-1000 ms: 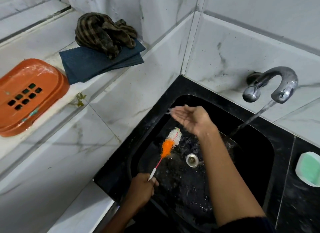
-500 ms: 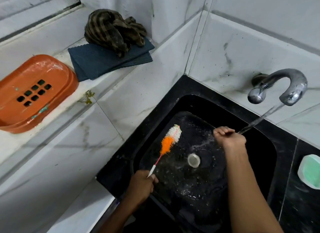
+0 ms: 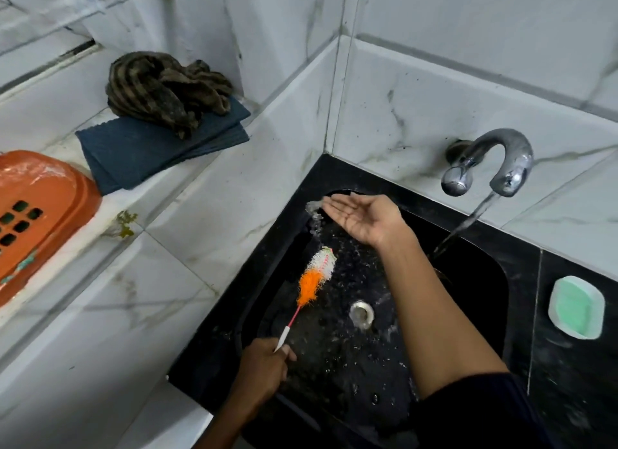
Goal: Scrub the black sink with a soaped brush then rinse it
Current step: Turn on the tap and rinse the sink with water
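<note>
Black sink [image 3: 521, 264], one brush [image 3: 316, 276] gripped by left hand [image 3: 264, 365], right hand [image 3: 363, 216] spread open.

White marble-veined wall tiles [image 3: 434, 64], tiled ledge [image 3: 160, 194], corner joint

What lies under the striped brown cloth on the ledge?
A folded dark blue cloth lies under the striped brown cloth. The part it covers is hidden.

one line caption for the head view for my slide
Right hand flings water across the black sink under a running tap while the left hand holds the brush.
</note>
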### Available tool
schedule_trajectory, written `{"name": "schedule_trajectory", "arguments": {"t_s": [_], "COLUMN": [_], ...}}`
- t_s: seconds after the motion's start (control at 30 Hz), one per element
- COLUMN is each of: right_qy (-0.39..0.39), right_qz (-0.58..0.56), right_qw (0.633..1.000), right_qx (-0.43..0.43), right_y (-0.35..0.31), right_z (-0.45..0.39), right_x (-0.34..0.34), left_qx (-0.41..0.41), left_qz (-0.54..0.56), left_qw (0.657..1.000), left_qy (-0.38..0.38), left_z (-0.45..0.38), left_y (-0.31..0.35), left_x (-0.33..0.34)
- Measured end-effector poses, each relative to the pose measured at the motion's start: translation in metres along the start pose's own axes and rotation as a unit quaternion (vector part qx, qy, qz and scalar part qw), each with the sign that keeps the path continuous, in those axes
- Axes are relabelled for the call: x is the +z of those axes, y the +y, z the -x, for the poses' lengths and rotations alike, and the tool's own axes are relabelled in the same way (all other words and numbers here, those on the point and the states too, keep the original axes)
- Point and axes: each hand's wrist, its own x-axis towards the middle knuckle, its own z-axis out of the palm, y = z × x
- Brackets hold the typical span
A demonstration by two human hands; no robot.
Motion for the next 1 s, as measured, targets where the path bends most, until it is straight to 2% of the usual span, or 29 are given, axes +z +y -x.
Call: {"name": "schedule_trajectory", "arguments": {"t_s": [0.07, 0.13, 0.27, 0.37, 0.53, 0.63, 0.73, 0.8, 0.9, 1.0], "right_qy": [0.009, 0.058, 0.175, 0.183, 0.237, 0.215, 0.108, 0.072, 0.096, 0.149], "right_qz": [-0.006, -0.029, -0.190, -0.282, -0.303, -0.238, -0.225, -0.221, -0.240, -0.287], "right_qw": [1.000, 0.998, 0.965, 0.940, 0.921, 0.944, 0.961, 0.963, 0.955, 0.941], "right_qx": [-0.009, -0.015, -0.042, -0.065, -0.057, -0.078, -0.115, -0.137, -0.142, -0.104], "right_y": [-0.002, -0.001, 0.002, 0.010, 0.012, -0.005, -0.034, -0.048, -0.044, -0.027], "right_z": [0.003, 0.006, 0.002, 0.006, 0.007, 0.002, 0.000, 0.003, 0.010, 0.013], "right_x": [0.004, -0.007, -0.061, -0.097, -0.118, -0.108, -0.088, -0.076, -0.077, -0.094], "left_qx": [0.000, 0.003, 0.002, 0.004, 0.019, 0.022, 0.019, 0.019, 0.012, 0.006], "left_qz": [-0.001, -0.003, -0.003, -0.002, -0.017, -0.024, -0.024, -0.028, -0.034, -0.039], "left_qw": [1.000, 1.000, 1.000, 1.000, 1.000, 0.999, 0.999, 0.999, 0.999, 0.999], "left_qy": [-0.002, -0.005, -0.006, -0.004, -0.009, -0.012, -0.010, -0.007, -0.008, -0.014], "left_z": [-0.002, -0.004, -0.009, -0.012, -0.017, -0.019, -0.019, -0.020, -0.021, -0.022], "left_y": [0.001, 0.002, 0.004, 0.006, 0.013, 0.017, 0.021, 0.023, 0.024, 0.026], "left_x": [0.000, 0.001, 0.001, 0.002, 0.005, 0.007, 0.008, 0.009, 0.008, 0.008]}}
